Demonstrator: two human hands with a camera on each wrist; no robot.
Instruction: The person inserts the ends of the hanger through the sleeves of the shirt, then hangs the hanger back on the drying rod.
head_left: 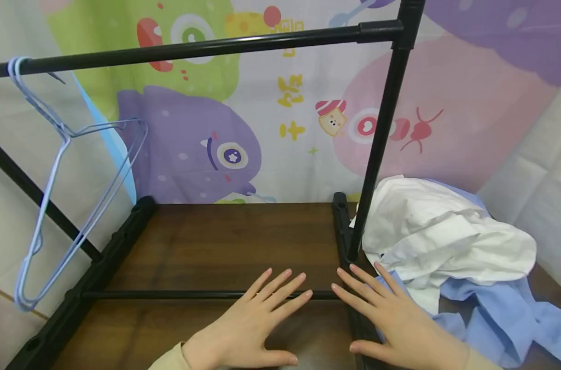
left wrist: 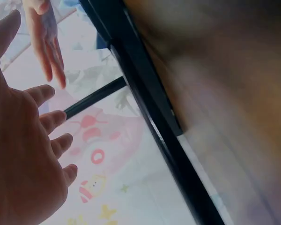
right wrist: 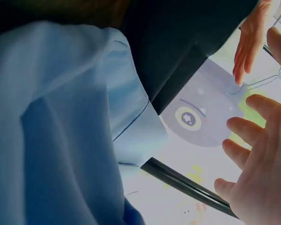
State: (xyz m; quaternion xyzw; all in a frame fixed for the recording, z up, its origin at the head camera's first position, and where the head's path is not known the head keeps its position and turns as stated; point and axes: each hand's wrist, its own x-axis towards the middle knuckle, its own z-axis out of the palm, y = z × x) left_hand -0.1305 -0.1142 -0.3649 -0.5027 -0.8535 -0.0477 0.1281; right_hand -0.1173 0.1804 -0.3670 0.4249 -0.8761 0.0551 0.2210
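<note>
Both hands are spread with straight fingers and hold nothing. The left hand (head_left: pixel 257 324) is over the wooden surface by the lower black bar (head_left: pixel 169 295); it also shows at the left of the left wrist view (left wrist: pixel 28 140). To its right, the right hand (head_left: pixel 391 324) is beside the blue cloth (head_left: pixel 502 318) and a crumpled white cloth (head_left: pixel 451 231). In the right wrist view, the right hand (right wrist: pixel 267 150) is at the right edge, with blue cloth (right wrist: pixel 65 122) large at the left. Light-blue hangers (head_left: pixel 53 205) hang from the upper rail (head_left: pixel 206 47) at the left.
A black rack post (head_left: pixel 383 133) rises between the wooden surface (head_left: pixel 224 236) and the clothes. Black base feet (head_left: pixel 100 272) run along the left side. Behind stands a curtain (head_left: pixel 299 169) with cartoon figures, and pale walls flank both sides.
</note>
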